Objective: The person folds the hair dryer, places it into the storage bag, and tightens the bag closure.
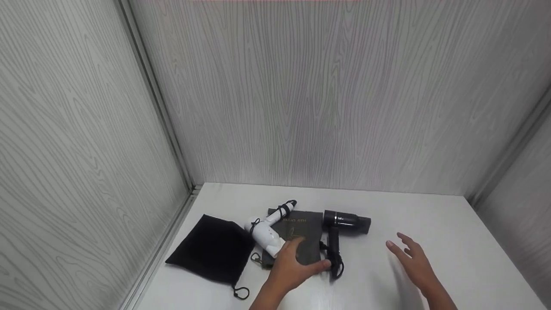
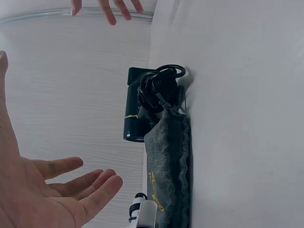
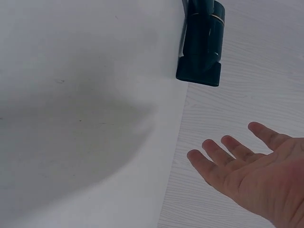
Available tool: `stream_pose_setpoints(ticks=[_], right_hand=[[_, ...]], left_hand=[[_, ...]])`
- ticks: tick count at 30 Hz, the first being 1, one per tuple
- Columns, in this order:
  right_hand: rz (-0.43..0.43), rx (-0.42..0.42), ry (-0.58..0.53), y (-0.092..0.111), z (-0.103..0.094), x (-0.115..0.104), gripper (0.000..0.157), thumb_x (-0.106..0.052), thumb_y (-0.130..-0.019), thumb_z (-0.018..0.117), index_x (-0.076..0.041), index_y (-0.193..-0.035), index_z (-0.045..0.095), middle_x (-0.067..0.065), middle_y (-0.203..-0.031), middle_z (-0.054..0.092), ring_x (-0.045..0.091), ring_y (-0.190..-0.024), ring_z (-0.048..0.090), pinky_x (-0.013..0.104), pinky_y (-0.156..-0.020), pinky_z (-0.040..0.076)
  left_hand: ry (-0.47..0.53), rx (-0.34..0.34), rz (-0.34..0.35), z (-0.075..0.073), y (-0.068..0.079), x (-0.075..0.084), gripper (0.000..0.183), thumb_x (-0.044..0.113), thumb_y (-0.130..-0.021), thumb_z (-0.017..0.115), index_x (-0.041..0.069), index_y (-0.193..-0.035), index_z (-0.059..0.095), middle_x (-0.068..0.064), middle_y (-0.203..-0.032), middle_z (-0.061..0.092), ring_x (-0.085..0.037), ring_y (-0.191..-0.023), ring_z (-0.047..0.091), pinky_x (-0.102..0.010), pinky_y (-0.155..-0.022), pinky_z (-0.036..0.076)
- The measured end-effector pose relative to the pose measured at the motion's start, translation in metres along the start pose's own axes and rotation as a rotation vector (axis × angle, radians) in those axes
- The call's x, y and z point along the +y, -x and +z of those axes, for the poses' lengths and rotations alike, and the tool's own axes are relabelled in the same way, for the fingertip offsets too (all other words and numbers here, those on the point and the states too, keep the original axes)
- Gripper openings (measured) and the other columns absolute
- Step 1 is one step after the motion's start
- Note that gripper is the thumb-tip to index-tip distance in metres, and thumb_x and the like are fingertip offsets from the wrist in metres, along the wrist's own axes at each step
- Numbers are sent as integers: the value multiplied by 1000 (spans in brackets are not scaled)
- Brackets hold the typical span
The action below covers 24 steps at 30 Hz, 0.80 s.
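Note:
My left hand (image 1: 289,266), fingers spread and thumb held apart, hovers over the near side of a dark grey cloth pouch (image 1: 310,247) with gold lettering. Lying partly on that pouch is a white folding hair dryer (image 1: 264,236), its cord wound round the handle. Just right of the pouch rests a black hair dryer (image 1: 344,220), handle pointing toward me, with a bundled black cord (image 2: 159,88). My right hand (image 1: 414,263) is in the air to the right of the black dryer, fingers loosely extended and holding nothing. In the left wrist view, the left palm (image 2: 52,199) holds nothing.
A black drawstring bag (image 1: 213,249) lies flat at the left, its cord loop (image 1: 242,293) toward the front. All of this is on a white tabletop (image 1: 387,202). Grey wood-grain panels (image 1: 301,94) stand behind and at both sides.

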State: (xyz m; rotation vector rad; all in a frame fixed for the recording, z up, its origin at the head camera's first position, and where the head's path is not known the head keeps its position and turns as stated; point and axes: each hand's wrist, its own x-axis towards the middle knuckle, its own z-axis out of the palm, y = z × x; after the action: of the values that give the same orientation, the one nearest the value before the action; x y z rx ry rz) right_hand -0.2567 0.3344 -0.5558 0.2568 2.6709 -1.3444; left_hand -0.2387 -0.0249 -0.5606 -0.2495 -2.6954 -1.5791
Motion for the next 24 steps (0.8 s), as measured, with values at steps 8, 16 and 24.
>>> stream_pose_setpoints(ticks=[8,16,24], right_hand=[[49,-65,-125,-16,-2,-5,105,-79,-101,41,-2,-168,15,34,-172,12,57,-157,19,70,-124,29],[87,-104,-302,-21,4,-3,105,-78,-102,38,-2,-169,10,31,-174,8,54,-159,18,68,-122,35],[114,-117,-341,-18,-3,3,111,-81,-101,37,1,-168,2,34,-173,7,57,-158,15,68,-122,33]], left_hand=[[85,-75,-35,8,-7,3,96,74,-84,76,9,-151,55,-20,-151,56,-37,-134,59,-57,-110,53],[88,-123,-44,26,-9,8,102,78,-82,74,4,-150,55,-22,-151,56,-40,-139,56,-56,-113,51],[98,-157,-69,43,-8,17,101,77,-83,74,4,-150,55,-20,-151,57,-39,-140,56,-56,-114,50]])
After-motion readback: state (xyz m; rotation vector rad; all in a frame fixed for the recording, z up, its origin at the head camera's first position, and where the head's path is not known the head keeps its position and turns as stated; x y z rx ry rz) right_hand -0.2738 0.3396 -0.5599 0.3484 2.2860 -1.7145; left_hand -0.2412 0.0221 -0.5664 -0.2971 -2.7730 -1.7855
